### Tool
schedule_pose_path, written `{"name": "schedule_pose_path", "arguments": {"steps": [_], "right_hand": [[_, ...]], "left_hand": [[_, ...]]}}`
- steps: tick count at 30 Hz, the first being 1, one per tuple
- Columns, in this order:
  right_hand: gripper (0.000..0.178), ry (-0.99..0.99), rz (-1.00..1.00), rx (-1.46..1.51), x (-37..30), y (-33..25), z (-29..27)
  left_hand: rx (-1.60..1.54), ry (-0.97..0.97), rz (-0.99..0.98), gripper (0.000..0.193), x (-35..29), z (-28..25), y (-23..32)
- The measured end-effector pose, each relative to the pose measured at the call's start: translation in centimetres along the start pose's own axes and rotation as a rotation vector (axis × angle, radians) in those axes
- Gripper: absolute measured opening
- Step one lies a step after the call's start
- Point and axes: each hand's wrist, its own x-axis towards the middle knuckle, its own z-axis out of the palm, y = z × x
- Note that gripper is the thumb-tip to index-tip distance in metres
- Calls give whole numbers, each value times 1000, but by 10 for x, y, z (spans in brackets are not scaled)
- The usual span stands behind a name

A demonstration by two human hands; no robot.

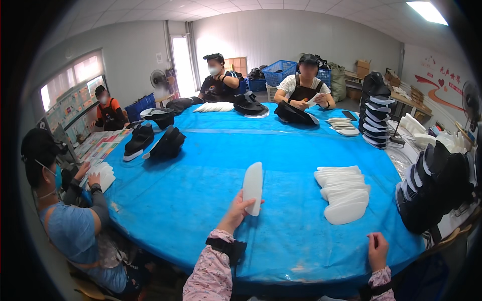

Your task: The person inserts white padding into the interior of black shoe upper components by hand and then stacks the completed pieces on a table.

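Note:
My left hand [236, 211] grips a white cap brim [254, 185] by its lower part, thumb across its face. The brim stands upright above the table, a long curved blade with a rounded top. My right hand [377, 251] hovers by the near right edge of the table with fingers curled in; I see nothing in it. Just beyond that hand lies a fanned pile of white cap brims [344, 194], overlapping one another.
A blue sheet [216, 160] covers the table. Stacked black caps [427, 185] stand at the right edge, with another tall stack [376, 113] behind. Loose black caps [168, 143] lie far left. Several people sit around; one at left touches white brims [103, 175].

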Motion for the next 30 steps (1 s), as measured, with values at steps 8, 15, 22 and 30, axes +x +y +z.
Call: {"name": "schedule_pose_path", "arguments": {"steps": [8, 15, 22, 30], "right_hand": [[10, -74, -103, -295, -8, 12, -7], [9, -82, -237, -314, -18, 17, -14], [13, 63, 93, -310, -39, 38, -36], [20, 111, 55, -289, -39, 38, -34]], "left_hand": [[-83, 156, 111, 53, -1, -12, -7], [-53, 276, 239, 62, -3, -21, -6], [-66, 374, 245, 66, -1, -18, -10], [-68, 377, 231, 65, 2, -22, -13]]}}
